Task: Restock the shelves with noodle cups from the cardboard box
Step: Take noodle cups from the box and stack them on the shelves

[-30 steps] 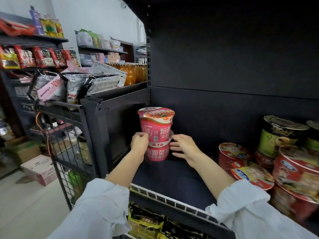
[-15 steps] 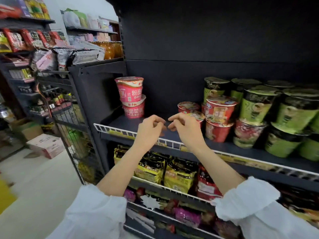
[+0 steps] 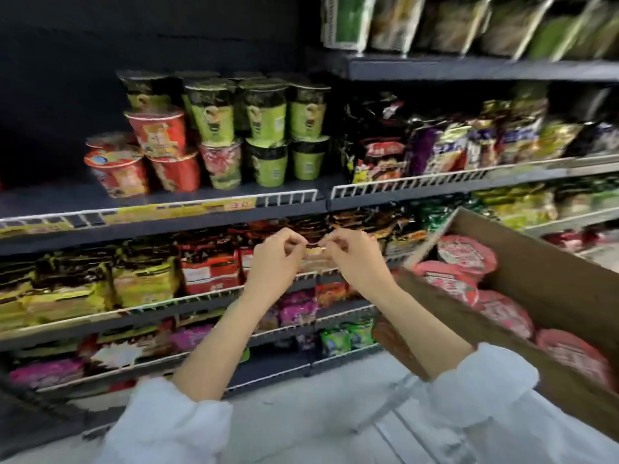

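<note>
A brown cardboard box (image 3: pixel 549 262) sits at the right, holding several pink-lidded noodle cups (image 3: pixel 467 254). My left hand (image 3: pixel 276 259) and my right hand (image 3: pixel 350 254) hover side by side in front of the lower shelves, left of the box. Both have loosely curled fingers and hold nothing. On the dark shelf (image 3: pixel 160 212) above stand red noodle cups (image 3: pixel 157 135) and green ones (image 3: pixel 264 115), some stacked two high. The pink cups stacked earlier are out of view to the left.
Bagged noodles (image 3: pixel 435 145) fill the shelf to the right of the cups. Lower wire-fronted shelves (image 3: pixel 187 299) carry yellow, red and pink packets. Green packs (image 3: pixel 348 18) sit on the top shelf. Pale floor lies below.
Both hands let go of the stacked pink cups and drew back from the shelf. The view swung right and down, bringing the cardboard box into sight.
</note>
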{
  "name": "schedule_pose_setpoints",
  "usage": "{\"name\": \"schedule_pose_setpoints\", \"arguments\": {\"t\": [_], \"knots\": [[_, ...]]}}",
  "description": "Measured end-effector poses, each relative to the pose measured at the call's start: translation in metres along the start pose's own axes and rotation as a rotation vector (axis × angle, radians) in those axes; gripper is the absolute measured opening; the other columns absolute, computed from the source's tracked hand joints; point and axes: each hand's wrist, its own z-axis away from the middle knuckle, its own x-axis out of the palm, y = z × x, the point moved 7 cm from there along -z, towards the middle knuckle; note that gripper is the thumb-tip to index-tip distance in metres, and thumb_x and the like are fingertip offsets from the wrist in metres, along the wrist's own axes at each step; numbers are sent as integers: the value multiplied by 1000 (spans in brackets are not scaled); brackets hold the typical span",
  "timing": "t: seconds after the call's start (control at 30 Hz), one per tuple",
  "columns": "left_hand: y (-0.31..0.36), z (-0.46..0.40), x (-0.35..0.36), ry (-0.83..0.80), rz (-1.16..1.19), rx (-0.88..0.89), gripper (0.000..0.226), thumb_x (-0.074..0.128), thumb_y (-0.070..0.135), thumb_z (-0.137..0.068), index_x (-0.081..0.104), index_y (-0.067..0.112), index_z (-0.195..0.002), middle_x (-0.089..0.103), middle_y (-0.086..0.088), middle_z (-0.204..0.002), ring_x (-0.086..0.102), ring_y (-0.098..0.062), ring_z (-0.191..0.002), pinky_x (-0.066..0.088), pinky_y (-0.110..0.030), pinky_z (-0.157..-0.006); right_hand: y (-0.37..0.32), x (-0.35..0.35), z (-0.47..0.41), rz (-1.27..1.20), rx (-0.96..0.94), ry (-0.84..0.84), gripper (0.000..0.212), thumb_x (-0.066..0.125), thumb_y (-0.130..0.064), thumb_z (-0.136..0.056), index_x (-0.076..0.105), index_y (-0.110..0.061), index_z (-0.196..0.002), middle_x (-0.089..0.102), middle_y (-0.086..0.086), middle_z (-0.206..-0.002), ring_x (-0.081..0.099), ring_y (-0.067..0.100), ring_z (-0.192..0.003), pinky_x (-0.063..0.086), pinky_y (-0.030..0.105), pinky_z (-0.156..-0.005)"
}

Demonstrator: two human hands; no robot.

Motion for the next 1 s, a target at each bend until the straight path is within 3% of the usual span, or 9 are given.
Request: {"name": "schedule_pose_setpoints", "arguments": {"t": [0.1, 0.17, 0.27, 0.37, 0.43, 0.53, 0.77, 0.87, 1.0], "knots": [[49, -10, 72, -141, 8, 44, 13, 51, 23, -94, 62, 18, -94, 70, -4, -93, 65, -17, -84, 52, -30, -71, 55, -57, 14, 64, 85, 27, 23, 46, -18, -96, 68, -15, -100, 59, -7, -75, 47, 3, -59, 34, 16, -50], [78, -16, 119, -221, -5, 61, 14, 51, 23, -94, 63, 16, -97, 69, -4, -92, 67, -20, -83, 52, -33, -71, 90, -91, 19, 57, 121, 72, 23, 47, -14, -95, 69, -14, -98, 62, -3, -72, 50, 6, -54, 37, 15, -47], [112, -29, 187, -309, -55, 95, 13, 52, 22, -93, 63, 16, -99, 68, -2, -96, 66, -20, -85, 53, -33, -75, 147, -133, 18, 28, 194, 122, 21, 48, -8, -91, 68, -1, -94, 67, 11, -74, 55, 18, -56, 41, 28, -54], [130, -46, 250, -379, -136, 84, 18, 51, 20, -94, 63, 15, -107, 65, 0, -106, 62, -17, -93, 46, -27, -75, 214, -159, 8, 0, 338, 73, 24, 47, -11, -93, 61, -5, -112, 61, 7, -81, 48, 12, -54, 38, 25, -51], [130, -59, 292, -438, -202, 52, 20, 50, 22, -95, 62, 15, -110, 61, -1, -104, 58, -17, -92, 42, -28, -75, 261, -161, 0, -3, 453, -33, 36, 44, -17, -95, 48, -8, -130, 62, 12, -109, 59, 20, -78, 48, 31, -69], [113, -71, 345, -534, -316, -42, 9, 49, 28, -94, 53, 21, -96, 55, 2, -87, 53, -16, -76, 43, -33, -68, 322, -149, -14, 37, 544, -184, 51, 41, -30, -97, 31, -8, -143, 51, 15, -134, 53, 31, -116, 44, 34, -88], [48, -88, 392, -616, -532, -283, 46, 49, 43, -82, 56, 17, -120, 62, -6, -118, 59, -28, -111, 49, -44, -93, 404, -114, -30, -262, 753, -331, 51, 51, -45, -93, 56, -3, -120, 66, 19, -114, 66, 35, -99, 53, 47, -90], [34, -87, 395, -582, -627, -414, 67, 54, 43, -86, 34, 13, -142, 47, -15, -138, 49, -36, -123, 44, -48, -99, 412, -104, -31, -391, 706, -355, 46, 53, -41, -93, 58, -5, -122, 65, 17, -117, 64, 34, -103, 51, 50, -93], [37, -92, 389, -523, -739, -457, 82, 55, 42, -89, 11, 9, -150, 33, -25, -144, 36, -41, -130, 36, -52, -103, 412, -116, -30, -566, 732, -385, 21, 53, -23, -96, 60, -7, -108, 68, 14, -102, 66, 28, -81, 57, 42, -78]]}}
